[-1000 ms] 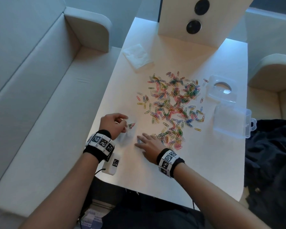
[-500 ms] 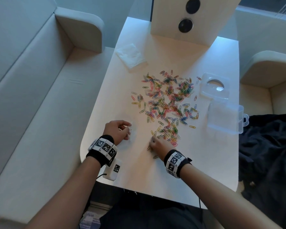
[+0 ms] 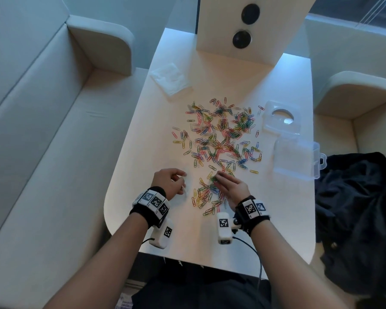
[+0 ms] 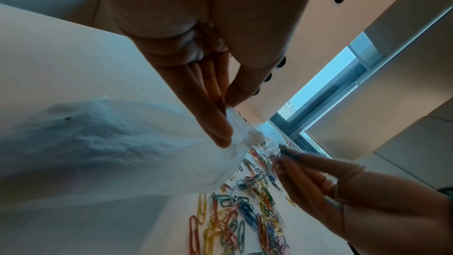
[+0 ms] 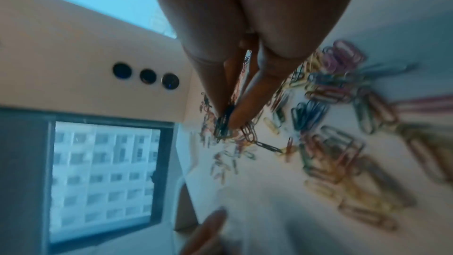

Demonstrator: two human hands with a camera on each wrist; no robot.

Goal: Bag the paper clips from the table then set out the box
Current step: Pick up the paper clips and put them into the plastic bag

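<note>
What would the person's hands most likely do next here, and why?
Probably carry the pinched clips over into the bag: the right hand pinches a few paper clips while the left hand holds the translucent bag by its edge close beside it.

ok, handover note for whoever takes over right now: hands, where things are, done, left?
Left hand: pinching the mouth of the thin clear plastic bag at the table's near-left edge.
Right hand: fingertips pinching a small bunch of clips at the near end of the pile.
Coloured wire paper clips: nearly all loose across the middle of the white table.
Clear plastic box and its separate clear lid: right of the pile, untouched.
Done: bagging barely started; bag contents unclear.
Left: bag the clips, then set out the box.
</note>
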